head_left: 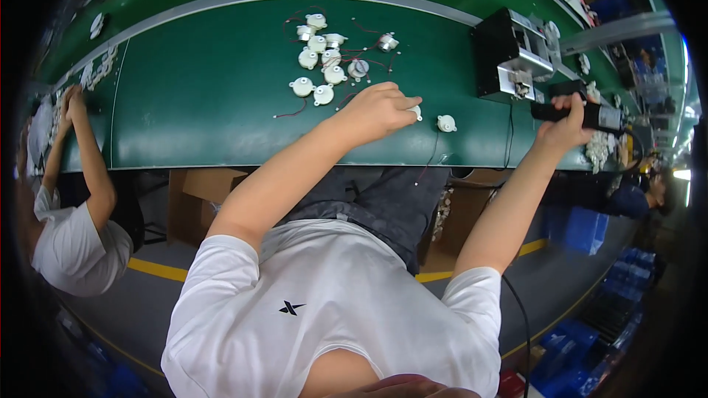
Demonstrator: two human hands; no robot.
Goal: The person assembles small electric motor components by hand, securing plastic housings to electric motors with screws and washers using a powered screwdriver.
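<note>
Hands (380, 110) (564, 129): perhaps white-labelled black tool (582, 113)

I see a small round white part (417, 111) lying flat on the green tabletop (199, 103), mostly covered by my left hand (380, 109). My right hand (566, 127) is wrapped around a black tool (582, 113), held roughly level just above the tabletop's right end.

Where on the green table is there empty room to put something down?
The widest bare patch of the green table lies left of the pile of small white round parts, running toward the co-worker's arm. It is crowded around the pile, the left hand and the black machine.
</note>
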